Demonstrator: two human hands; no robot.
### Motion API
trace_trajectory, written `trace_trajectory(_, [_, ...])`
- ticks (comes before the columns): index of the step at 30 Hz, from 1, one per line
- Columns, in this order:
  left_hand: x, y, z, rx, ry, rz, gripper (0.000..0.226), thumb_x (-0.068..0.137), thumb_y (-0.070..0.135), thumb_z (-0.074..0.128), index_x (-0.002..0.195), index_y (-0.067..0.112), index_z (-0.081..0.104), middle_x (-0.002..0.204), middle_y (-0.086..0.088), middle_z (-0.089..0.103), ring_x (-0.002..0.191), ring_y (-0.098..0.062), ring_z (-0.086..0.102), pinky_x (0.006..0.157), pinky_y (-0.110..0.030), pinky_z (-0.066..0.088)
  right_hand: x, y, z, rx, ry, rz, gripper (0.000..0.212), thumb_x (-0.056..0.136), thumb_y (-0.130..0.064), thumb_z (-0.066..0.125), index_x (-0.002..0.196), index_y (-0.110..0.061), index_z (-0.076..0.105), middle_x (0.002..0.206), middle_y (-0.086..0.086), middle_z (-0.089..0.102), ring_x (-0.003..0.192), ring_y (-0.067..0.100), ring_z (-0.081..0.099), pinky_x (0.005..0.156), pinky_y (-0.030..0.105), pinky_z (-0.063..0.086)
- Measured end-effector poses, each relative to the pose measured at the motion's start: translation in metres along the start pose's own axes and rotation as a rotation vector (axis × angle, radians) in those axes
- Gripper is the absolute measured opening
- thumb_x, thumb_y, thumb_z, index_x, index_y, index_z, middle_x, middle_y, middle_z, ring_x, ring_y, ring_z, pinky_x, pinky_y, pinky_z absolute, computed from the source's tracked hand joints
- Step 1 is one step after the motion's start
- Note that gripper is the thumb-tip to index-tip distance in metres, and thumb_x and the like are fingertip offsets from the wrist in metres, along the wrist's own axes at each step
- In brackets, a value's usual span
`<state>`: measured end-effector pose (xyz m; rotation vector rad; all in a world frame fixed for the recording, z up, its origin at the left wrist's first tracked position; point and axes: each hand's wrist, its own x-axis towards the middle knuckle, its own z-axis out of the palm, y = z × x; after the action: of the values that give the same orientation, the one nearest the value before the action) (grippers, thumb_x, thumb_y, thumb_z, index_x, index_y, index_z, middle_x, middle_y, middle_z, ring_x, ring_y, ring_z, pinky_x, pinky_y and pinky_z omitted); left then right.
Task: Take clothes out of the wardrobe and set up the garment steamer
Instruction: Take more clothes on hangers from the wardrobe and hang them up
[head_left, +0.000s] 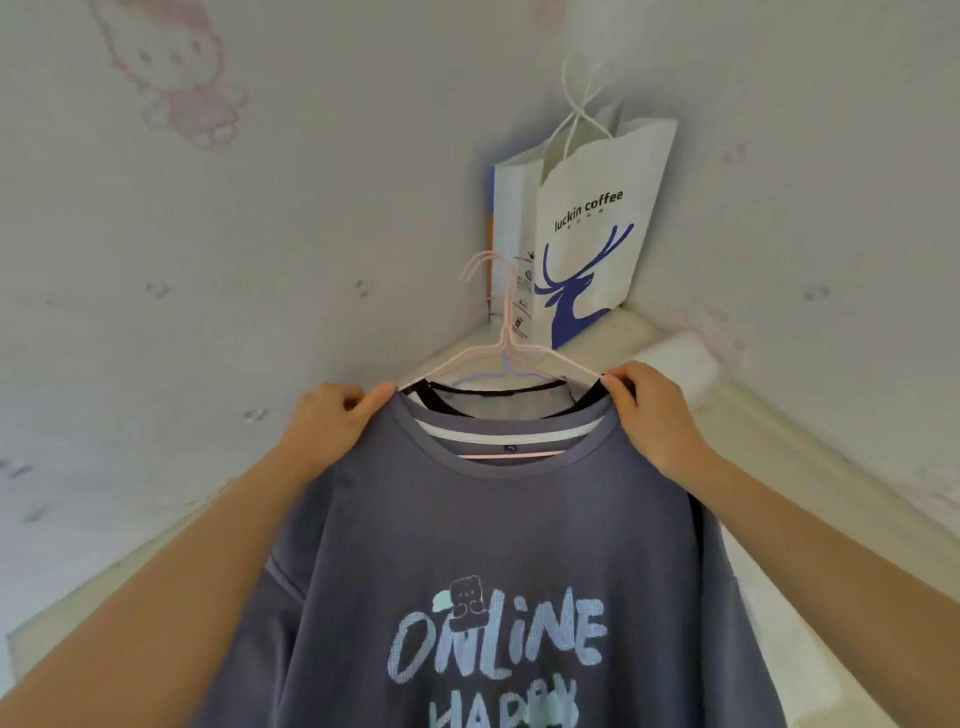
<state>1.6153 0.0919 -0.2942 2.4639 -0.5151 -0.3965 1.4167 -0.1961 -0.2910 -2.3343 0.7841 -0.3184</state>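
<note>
The wall (260, 234) takes up most of the view, pale with faded pink cartoon prints, and two sides of it meet in a corner up top. Front and center is a big grey-blue t-shirt (493, 545) with "ONLINE" printed across the chest and a little bear above the letters, held up between both hands at shoulder level. There's at least one more garment tucked behind it, you can see a black collar (488, 391) and a white striped one peeking out of the neckline. A white luckin coffee paper bag (587, 228) with a blue deer sits in the corner on a pale ledge (779, 441), right behind the shirt. The left hand (332, 421) is pinching the shirt's left shoulder, the right hand (649, 410) is pinching the right shoulder. Thin pink wire hangers (501, 332) poke up between the hands, hooks free.
</note>
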Motion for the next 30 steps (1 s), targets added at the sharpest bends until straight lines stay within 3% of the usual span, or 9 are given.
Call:
trace_trajectory(3, [0.001,-0.031,0.014,-0.045,-0.209,-0.058,0.052,0.094,0.048,0.05,0.065,0.005,0.058,0.062,-0.004,0.053,0.06,-0.019,0.047,0.062,-0.033,0.037,0.009,0.02,0.021,-0.01,-0.02,0.039,0.02,0.099,-0.021,0.047,0.097,-0.009,0.063,0.092,0.004,0.063,0.085,0.021,0.056,0.076,0.028,0.041])
trace_trajectory(5, [0.0,-0.048,0.021,-0.074,-0.236,-0.086,0.041,0.095,0.038,0.053,0.069,0.007,0.06,0.065,-0.004,0.056,0.064,-0.019,0.05,0.063,-0.033,0.037,0.013,0.028,0.032,0.001,-0.035,0.073,0.019,0.098,-0.021,0.048,0.096,-0.009,0.062,0.092,0.006,0.063,0.084,0.022,0.056,0.076,0.029,0.042])
trace_trajectory(10, [0.012,-0.055,0.029,-0.103,-0.09,-0.09,0.041,0.096,0.029,0.054,0.059,0.012,0.049,0.056,-0.002,0.046,0.059,-0.019,0.042,0.058,-0.034,0.031,0.034,0.032,0.048,0.004,-0.098,0.089,0.017,0.098,-0.021,0.049,0.096,-0.01,0.062,0.092,0.006,0.064,0.085,0.024,0.058,0.076,0.03,0.042])
trace_trajectory(14, [0.037,-0.05,0.035,-0.134,0.007,-0.162,0.042,0.093,0.035,0.058,0.065,0.005,0.058,0.061,-0.009,0.055,0.061,-0.023,0.048,0.059,-0.034,0.035,0.058,0.032,0.049,0.031,-0.085,0.086,0.012,0.097,-0.017,0.051,0.103,-0.014,0.061,0.089,0.005,0.064,0.08,0.021,0.057,0.07,0.027,0.041])
trace_trajectory(17, [0.046,-0.053,0.046,-0.102,-0.017,-0.231,0.04,0.091,0.038,0.059,0.064,0.008,0.059,0.065,-0.01,0.059,0.068,-0.028,0.055,0.064,-0.034,0.04,0.065,0.042,0.058,0.018,-0.102,0.1,0.011,0.097,-0.015,0.052,0.101,-0.015,0.061,0.086,0.003,0.062,0.078,0.021,0.056,0.068,0.025,0.039])
trace_trajectory(20, [0.049,-0.064,0.059,-0.012,-0.078,-0.283,0.028,0.091,0.043,0.056,0.084,0.019,0.068,0.086,-0.007,0.068,0.089,-0.031,0.061,0.077,-0.035,0.047,0.064,0.053,0.073,-0.024,-0.095,0.112,0.012,0.095,-0.014,0.053,0.101,-0.014,0.064,0.088,0.003,0.064,0.077,0.019,0.056,0.07,0.026,0.041])
trace_trajectory(22, [0.049,-0.067,0.062,0.033,-0.086,-0.292,0.032,0.091,0.046,0.055,0.101,0.019,0.07,0.102,-0.005,0.069,0.098,-0.031,0.061,0.086,-0.038,0.049,0.062,0.057,0.08,-0.062,-0.072,0.096,0.012,0.094,-0.014,0.056,0.1,-0.013,0.066,0.089,0.005,0.066,0.076,0.021,0.058,0.071,0.03,0.046])
trace_trajectory(26, [0.049,-0.062,0.062,0.121,-0.075,-0.314,0.039,0.091,0.049,0.054,0.099,0.014,0.068,0.103,-0.01,0.068,0.097,-0.033,0.06,0.083,-0.039,0.05,0.055,0.057,0.084,-0.171,-0.005,0.035,0.013,0.093,-0.016,0.056,0.1,-0.014,0.067,0.093,0.011,0.062,0.087,0.03,0.055,0.079,0.044,0.05])
trace_trajectory(30, [0.035,-0.053,0.061,0.203,0.008,-0.309,0.036,0.092,0.048,0.052,0.1,0.014,0.059,0.102,-0.014,0.066,0.096,-0.035,0.06,0.08,-0.04,0.049,0.047,0.053,0.075,-0.232,-0.014,-0.021,0.02,0.095,-0.015,0.053,0.11,-0.011,0.066,0.106,0.014,0.053,0.098,0.031,0.047,0.087,0.04,0.046])
